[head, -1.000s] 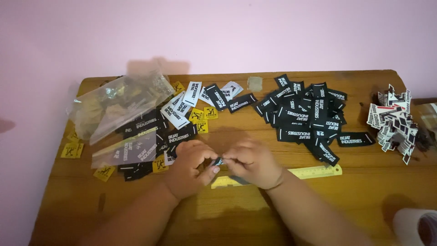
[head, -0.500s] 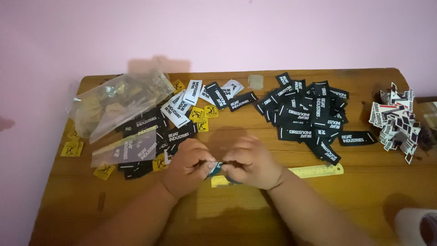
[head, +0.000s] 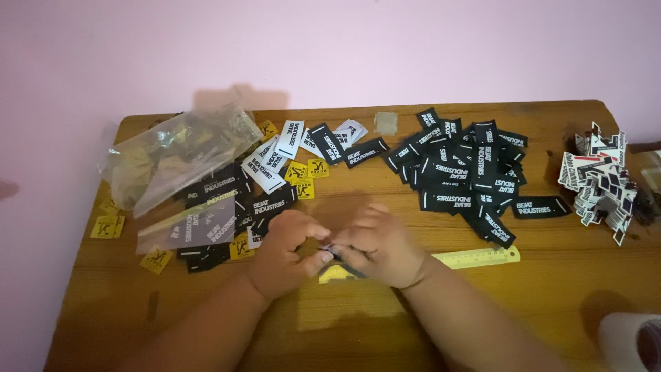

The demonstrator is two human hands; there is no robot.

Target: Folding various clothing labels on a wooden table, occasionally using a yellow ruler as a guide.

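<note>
Mostly hidden, a small label (head: 329, 249) sits between both hands.

Pink wall (head: 330, 48), wooden table (head: 358, 331).

we see two bare forearms coming up from about six o'clock, and no sleeve shows on either of them as far as the lower edge. our left hand (head: 286, 251) is bare: no glove, no ring, no band at the wrist. our right hand (head: 382, 244) is bare too, and we find no watch, bracelet or tape on it. the forearms are broad and rounded, narrowing a little at the wrists. the fingers are short and full; the nails are too small for us to tell anything about. no marks or writing show on either arm.
</note>
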